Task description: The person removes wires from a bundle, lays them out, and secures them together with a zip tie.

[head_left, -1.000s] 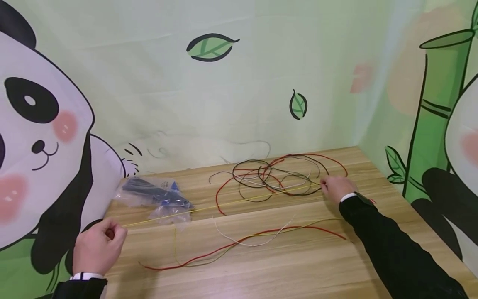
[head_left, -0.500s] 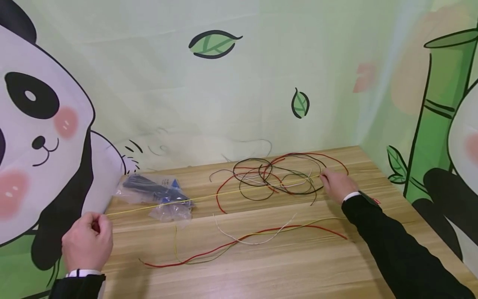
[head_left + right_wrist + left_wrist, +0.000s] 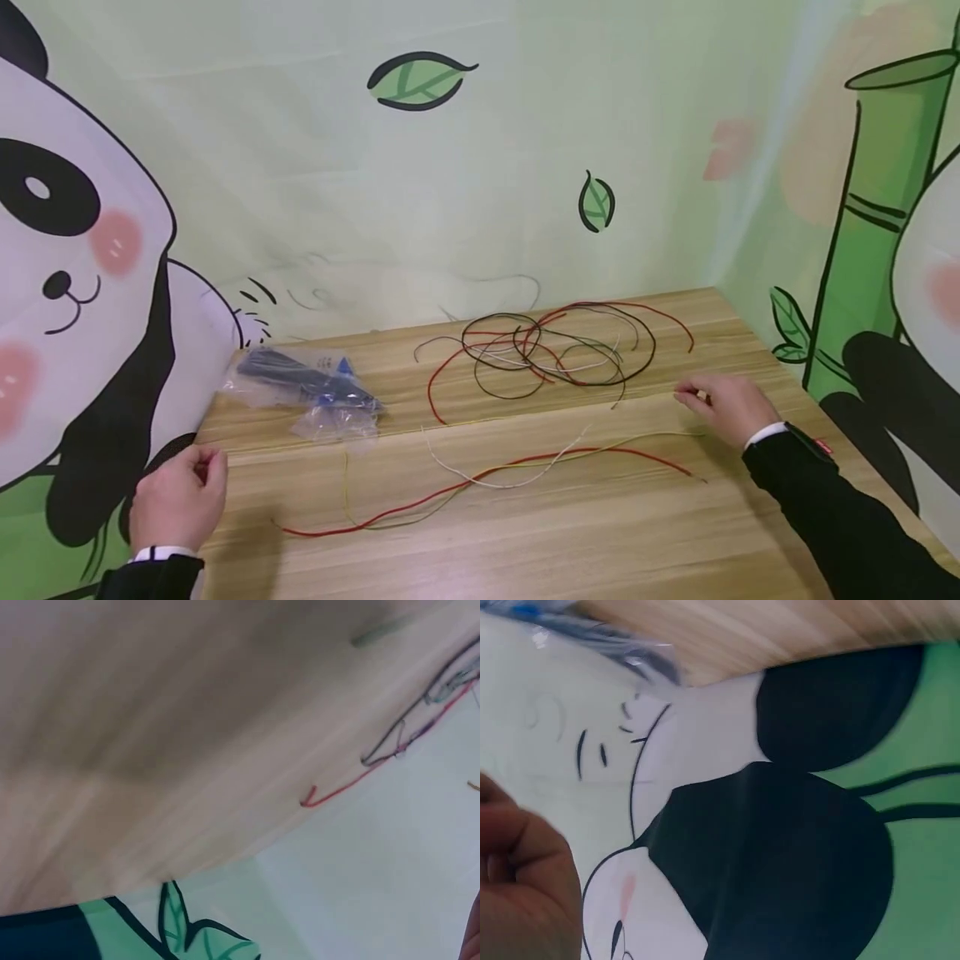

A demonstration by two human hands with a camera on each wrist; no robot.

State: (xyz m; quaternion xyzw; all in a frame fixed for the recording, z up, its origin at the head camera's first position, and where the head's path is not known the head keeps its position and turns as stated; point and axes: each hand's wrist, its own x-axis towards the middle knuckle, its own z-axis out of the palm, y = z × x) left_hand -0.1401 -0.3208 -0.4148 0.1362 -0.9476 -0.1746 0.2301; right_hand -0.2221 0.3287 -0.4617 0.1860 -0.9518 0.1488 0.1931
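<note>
A thin yellow wire (image 3: 465, 422) stretches across the table between both hands, low over the board seam. Its left end is pinched between thumb and fingers of my left hand (image 3: 177, 500), at the table's left side. My right hand (image 3: 727, 408) pinches the other end at the right; a short yellow tip (image 3: 474, 786) shows near the edge of the right wrist view. In front of the stretched wire lie a red wire (image 3: 405, 507), a white wire (image 3: 495, 486) curved upward at both ends, and another yellow wire (image 3: 408, 524), crossing one another.
Loose coils of black, red and white wire (image 3: 525, 358) lie at the back of the wooden table (image 3: 570, 542). A clear plastic bag (image 3: 300, 379) with dark items sits at the back left. A printed cloth (image 3: 450, 208) hangs behind.
My right hand has moved right and nearer, away from the wire coils. The left hand shifted left, then slightly down. The yellow wire now runs lower, in front of the coils.
</note>
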